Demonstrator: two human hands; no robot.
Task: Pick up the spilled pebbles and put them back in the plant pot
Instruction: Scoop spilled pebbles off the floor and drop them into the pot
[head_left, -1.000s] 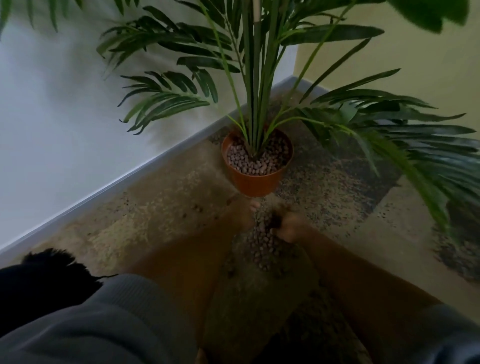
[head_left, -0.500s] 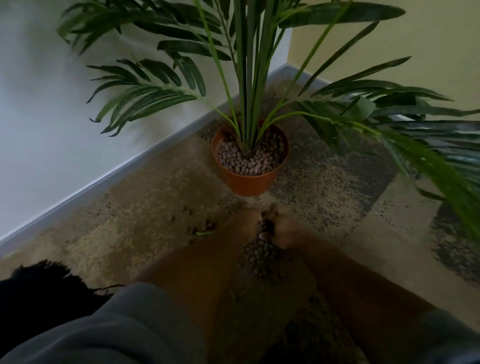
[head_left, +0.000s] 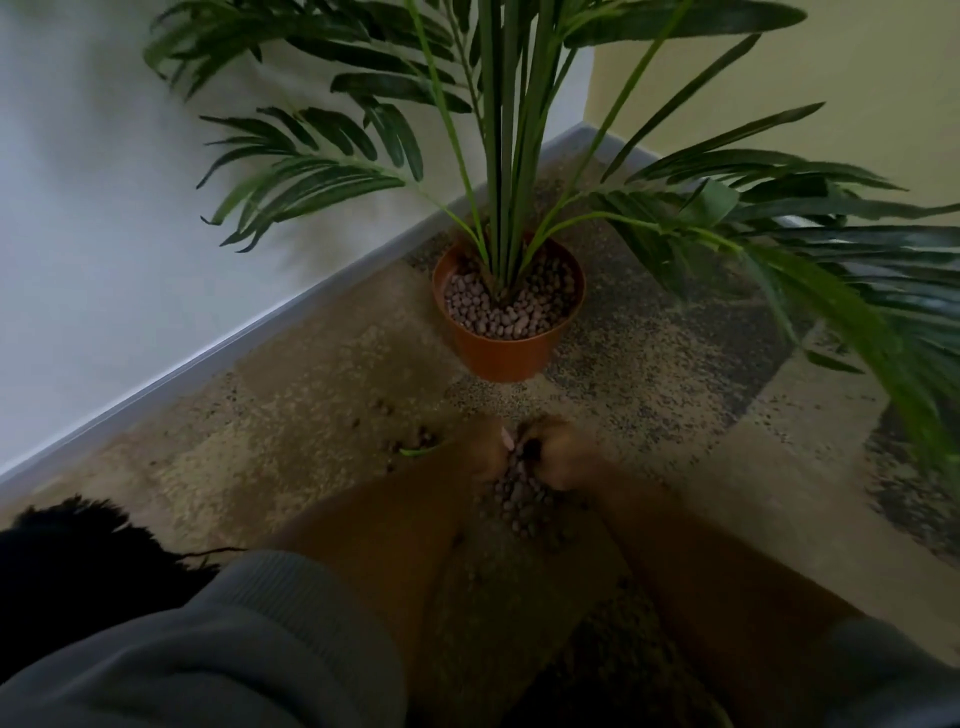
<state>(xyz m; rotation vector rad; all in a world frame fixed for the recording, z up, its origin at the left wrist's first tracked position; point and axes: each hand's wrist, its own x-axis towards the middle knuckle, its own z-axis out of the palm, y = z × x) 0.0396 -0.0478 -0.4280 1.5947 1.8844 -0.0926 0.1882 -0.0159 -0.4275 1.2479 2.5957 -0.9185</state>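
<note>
Two hands, left hand (head_left: 480, 452), right hand (head_left: 563, 457), cupping one pebble pile (head_left: 522, 496); one plant pot (head_left: 501, 356).

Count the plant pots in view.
1. The orange plant pot stands on the carpet in the wall corner, just beyond both hands. The fronds may hide others.

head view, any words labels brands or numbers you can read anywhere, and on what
None: no text shows anywhere in this view.
The pot has a plain orange wall, no label or brand.
The walls, carpet and sleeve carry no print.
The hands, left and right, are cupped round a pile of pebbles; no writing there either.
</note>
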